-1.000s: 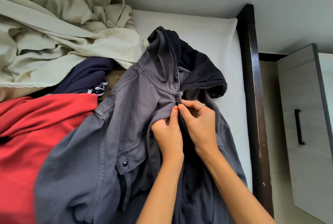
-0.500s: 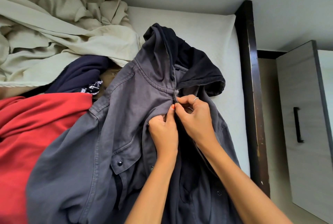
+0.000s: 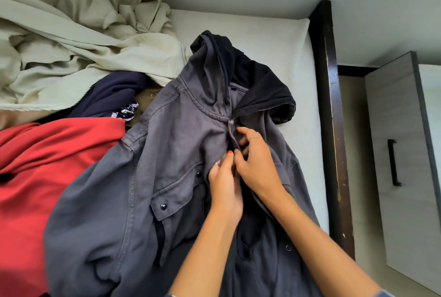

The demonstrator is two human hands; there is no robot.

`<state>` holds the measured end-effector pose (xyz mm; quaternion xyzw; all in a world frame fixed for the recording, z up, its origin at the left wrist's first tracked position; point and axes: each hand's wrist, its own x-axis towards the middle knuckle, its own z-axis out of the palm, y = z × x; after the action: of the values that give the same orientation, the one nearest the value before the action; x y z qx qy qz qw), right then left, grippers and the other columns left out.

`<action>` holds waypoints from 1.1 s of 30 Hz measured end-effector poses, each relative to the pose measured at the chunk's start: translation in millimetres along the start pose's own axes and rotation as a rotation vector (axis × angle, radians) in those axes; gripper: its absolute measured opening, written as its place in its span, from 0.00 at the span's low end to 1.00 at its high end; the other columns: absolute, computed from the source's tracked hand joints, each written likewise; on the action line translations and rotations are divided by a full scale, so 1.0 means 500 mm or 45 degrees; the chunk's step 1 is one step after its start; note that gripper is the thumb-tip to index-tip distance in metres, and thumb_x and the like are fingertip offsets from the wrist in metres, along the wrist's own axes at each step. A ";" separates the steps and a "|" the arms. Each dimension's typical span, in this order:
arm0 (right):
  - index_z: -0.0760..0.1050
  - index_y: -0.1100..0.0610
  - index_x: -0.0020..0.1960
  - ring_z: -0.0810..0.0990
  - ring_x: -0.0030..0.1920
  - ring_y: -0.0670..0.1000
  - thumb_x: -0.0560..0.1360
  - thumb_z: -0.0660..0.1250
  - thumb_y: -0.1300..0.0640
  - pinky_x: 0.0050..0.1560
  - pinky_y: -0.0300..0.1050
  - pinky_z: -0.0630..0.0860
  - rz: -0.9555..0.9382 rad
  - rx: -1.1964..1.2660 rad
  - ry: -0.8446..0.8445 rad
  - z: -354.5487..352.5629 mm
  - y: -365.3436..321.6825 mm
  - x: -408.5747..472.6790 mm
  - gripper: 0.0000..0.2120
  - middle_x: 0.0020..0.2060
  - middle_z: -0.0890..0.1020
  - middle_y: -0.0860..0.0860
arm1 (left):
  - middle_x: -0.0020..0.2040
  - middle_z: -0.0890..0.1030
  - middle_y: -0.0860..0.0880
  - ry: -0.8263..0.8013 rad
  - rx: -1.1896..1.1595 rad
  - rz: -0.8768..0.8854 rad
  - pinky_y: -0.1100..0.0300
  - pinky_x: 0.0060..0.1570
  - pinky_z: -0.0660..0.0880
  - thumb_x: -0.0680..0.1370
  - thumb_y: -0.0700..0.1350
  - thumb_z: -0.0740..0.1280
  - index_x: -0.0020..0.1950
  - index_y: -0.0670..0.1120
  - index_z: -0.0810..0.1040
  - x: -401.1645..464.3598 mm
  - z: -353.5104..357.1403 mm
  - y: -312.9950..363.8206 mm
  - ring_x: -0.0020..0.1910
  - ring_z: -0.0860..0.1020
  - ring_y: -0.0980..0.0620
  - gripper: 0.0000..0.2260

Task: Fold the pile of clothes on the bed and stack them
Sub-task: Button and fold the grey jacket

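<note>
Two hands, left (image 3: 224, 184) & right (image 3: 256, 165), pinch the placket of a grey jacket (image 3: 167, 177) spread on the bed (image 3: 274, 41), right of the pile; step appears to be fastening the front pre-fold; next probably needs lower snaps aligned.

Matt grey cotton-like jacket (image 3: 167, 153) with glossy dark snaps (image 3: 163, 206); bed frame (image 3: 330, 105) of scuffed dark wood.

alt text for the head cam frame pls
Two hands, left hand and right hand, work at the front closure of a grey hooded jacket spread on a bed, with a red garment beside it.
</note>
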<state>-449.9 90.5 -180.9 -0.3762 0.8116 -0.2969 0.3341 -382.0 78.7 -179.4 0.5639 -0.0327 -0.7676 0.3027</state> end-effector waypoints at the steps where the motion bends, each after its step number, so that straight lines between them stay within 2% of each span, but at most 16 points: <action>1: 0.68 0.57 0.67 0.73 0.49 0.47 0.74 0.65 0.64 0.54 0.43 0.72 0.002 -0.065 0.024 0.001 0.011 -0.014 0.22 0.55 0.74 0.51 | 0.61 0.79 0.42 0.024 -0.209 -0.068 0.51 0.65 0.71 0.80 0.41 0.62 0.65 0.39 0.73 -0.011 -0.005 -0.001 0.59 0.78 0.48 0.14; 3: 0.70 0.59 0.63 0.73 0.52 0.49 0.72 0.67 0.62 0.57 0.46 0.71 0.007 -0.210 0.057 0.001 0.031 -0.046 0.20 0.55 0.75 0.52 | 0.66 0.75 0.46 0.109 -0.503 -0.120 0.52 0.68 0.68 0.80 0.45 0.62 0.68 0.43 0.71 -0.027 -0.030 -0.006 0.65 0.73 0.49 0.17; 5: 0.71 0.59 0.57 0.73 0.50 0.52 0.72 0.68 0.62 0.54 0.48 0.72 -0.025 -0.365 0.091 0.003 0.049 -0.077 0.14 0.51 0.75 0.52 | 0.64 0.75 0.46 0.167 -0.696 -0.144 0.54 0.64 0.70 0.80 0.50 0.63 0.67 0.43 0.70 -0.042 -0.056 -0.012 0.65 0.72 0.49 0.18; 8: 0.73 0.58 0.51 0.73 0.47 0.52 0.74 0.66 0.63 0.52 0.46 0.71 -0.018 -0.422 0.125 0.006 0.065 -0.106 0.06 0.46 0.75 0.51 | 0.56 0.77 0.43 0.255 -0.967 -0.179 0.59 0.54 0.74 0.80 0.48 0.63 0.60 0.38 0.72 -0.047 -0.072 -0.005 0.55 0.77 0.50 0.15; 10: 0.74 0.57 0.52 0.75 0.46 0.50 0.76 0.64 0.61 0.50 0.46 0.74 0.042 -0.304 0.164 0.005 0.070 -0.118 0.05 0.45 0.77 0.49 | 0.50 0.77 0.42 0.337 -1.136 -0.177 0.62 0.47 0.75 0.80 0.44 0.63 0.51 0.37 0.74 -0.037 -0.064 0.008 0.46 0.77 0.51 0.09; 12: 0.75 0.57 0.54 0.77 0.45 0.46 0.77 0.64 0.61 0.49 0.40 0.74 0.093 -0.125 0.220 -0.005 0.064 -0.125 0.06 0.44 0.79 0.47 | 0.45 0.75 0.44 0.355 -1.211 -0.183 0.67 0.35 0.74 0.80 0.42 0.63 0.48 0.38 0.73 -0.034 -0.049 0.020 0.39 0.74 0.53 0.07; 14: 0.76 0.56 0.51 0.77 0.41 0.40 0.77 0.65 0.62 0.44 0.29 0.72 0.101 0.022 0.251 -0.020 0.050 -0.132 0.04 0.40 0.80 0.45 | 0.41 0.75 0.46 0.330 -1.179 -0.185 0.69 0.26 0.69 0.80 0.42 0.64 0.50 0.40 0.73 -0.046 -0.041 0.021 0.34 0.72 0.55 0.05; 15: 0.76 0.56 0.50 0.78 0.41 0.39 0.77 0.66 0.63 0.43 0.26 0.70 0.106 0.080 0.253 -0.027 0.044 -0.136 0.04 0.40 0.80 0.44 | 0.38 0.76 0.46 0.308 -1.162 -0.184 0.69 0.25 0.67 0.79 0.41 0.64 0.51 0.41 0.74 -0.056 -0.041 0.014 0.30 0.72 0.55 0.04; 18: 0.76 0.53 0.48 0.80 0.43 0.39 0.76 0.68 0.63 0.45 0.27 0.72 0.123 0.235 0.221 -0.042 0.030 -0.153 0.06 0.42 0.82 0.44 | 0.31 0.79 0.48 0.163 -1.189 -0.180 0.68 0.25 0.65 0.78 0.41 0.65 0.50 0.42 0.75 -0.092 -0.045 -0.007 0.26 0.74 0.55 0.03; 21: 0.78 0.53 0.48 0.82 0.45 0.43 0.75 0.68 0.63 0.48 0.33 0.76 0.131 0.306 0.171 -0.053 0.030 -0.168 0.06 0.42 0.83 0.45 | 0.35 0.81 0.49 -0.013 -1.159 -0.168 0.68 0.28 0.64 0.77 0.41 0.65 0.44 0.44 0.77 -0.117 -0.048 -0.009 0.29 0.75 0.56 0.03; 24: 0.79 0.56 0.50 0.83 0.47 0.46 0.75 0.68 0.63 0.51 0.40 0.77 0.147 0.339 0.136 -0.062 0.036 -0.173 0.05 0.44 0.84 0.48 | 0.41 0.80 0.50 -0.048 -0.991 -0.056 0.62 0.39 0.66 0.71 0.40 0.68 0.42 0.46 0.78 -0.134 -0.075 0.000 0.39 0.74 0.55 0.02; 26: 0.79 0.56 0.50 0.83 0.47 0.47 0.75 0.68 0.62 0.52 0.43 0.78 0.157 0.345 0.129 -0.065 0.035 -0.170 0.05 0.44 0.84 0.49 | 0.43 0.80 0.52 -0.065 -0.843 -0.018 0.58 0.44 0.67 0.72 0.41 0.66 0.40 0.47 0.78 -0.151 -0.106 -0.001 0.46 0.75 0.55 0.03; 29: 0.79 0.53 0.47 0.83 0.44 0.44 0.75 0.69 0.63 0.49 0.39 0.77 0.145 0.294 0.122 -0.064 0.024 -0.170 0.06 0.41 0.84 0.46 | 0.47 0.78 0.52 0.052 -0.538 -0.088 0.57 0.45 0.68 0.78 0.40 0.61 0.43 0.47 0.76 -0.175 -0.153 -0.046 0.51 0.74 0.54 0.06; 31: 0.78 0.51 0.45 0.82 0.41 0.41 0.74 0.70 0.62 0.45 0.32 0.75 0.138 0.239 0.116 -0.062 0.013 -0.172 0.06 0.39 0.83 0.42 | 0.47 0.78 0.51 0.128 -0.366 -0.136 0.59 0.44 0.69 0.77 0.40 0.64 0.45 0.47 0.76 -0.181 -0.161 -0.070 0.49 0.75 0.54 0.03; 33: 0.78 0.52 0.45 0.81 0.40 0.41 0.74 0.70 0.61 0.43 0.28 0.74 0.141 0.213 0.133 -0.059 0.007 -0.175 0.05 0.38 0.82 0.40 | 0.41 0.80 0.52 0.074 -0.289 -0.086 0.61 0.43 0.71 0.71 0.40 0.69 0.40 0.47 0.78 -0.180 -0.141 -0.069 0.43 0.77 0.56 0.02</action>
<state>-430.5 170.0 -137.8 -0.2858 0.8198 -0.3639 0.3373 -317.9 172.5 -142.5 0.5488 0.0821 -0.7595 0.3395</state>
